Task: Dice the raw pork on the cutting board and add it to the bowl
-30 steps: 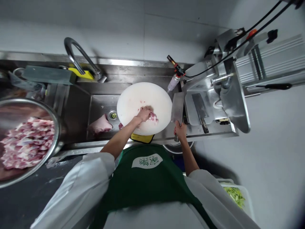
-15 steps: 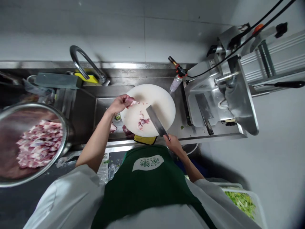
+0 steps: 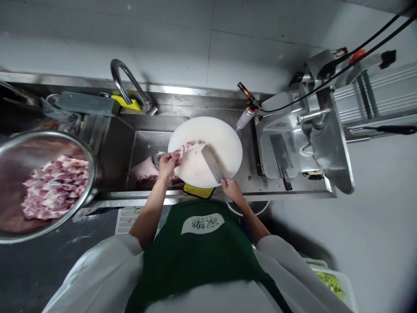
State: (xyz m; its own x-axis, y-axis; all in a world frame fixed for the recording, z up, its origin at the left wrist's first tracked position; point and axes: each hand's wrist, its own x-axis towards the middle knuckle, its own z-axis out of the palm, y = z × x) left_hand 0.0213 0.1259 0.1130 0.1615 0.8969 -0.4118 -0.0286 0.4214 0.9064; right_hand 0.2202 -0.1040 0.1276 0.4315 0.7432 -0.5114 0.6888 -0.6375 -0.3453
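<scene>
My right hand is closed round the handle of a cleaver, whose broad blade lies over the right part of a round white cutting board. At the board's left edge, my left hand pinches raw meat, a pinkish strip that trails onto the board towards the blade's tip. A few tiny red scraps lie near the blade. Below the left hand, a larger piece of raw meat rests in the sink, partly hidden by my wrist.
A steel bowl of cut meat stands left. The faucet arches over the sink. Right of the board are a blowtorch, a second cleaver in a clear tray, and a metal slicing machine. A yellow cloth sits under the board.
My left hand has come down and right to the board's left edge. The meat scraps that lay mid-board are gone from there, and a strip now trails from my fingers. The cleaver stays in my right hand.
</scene>
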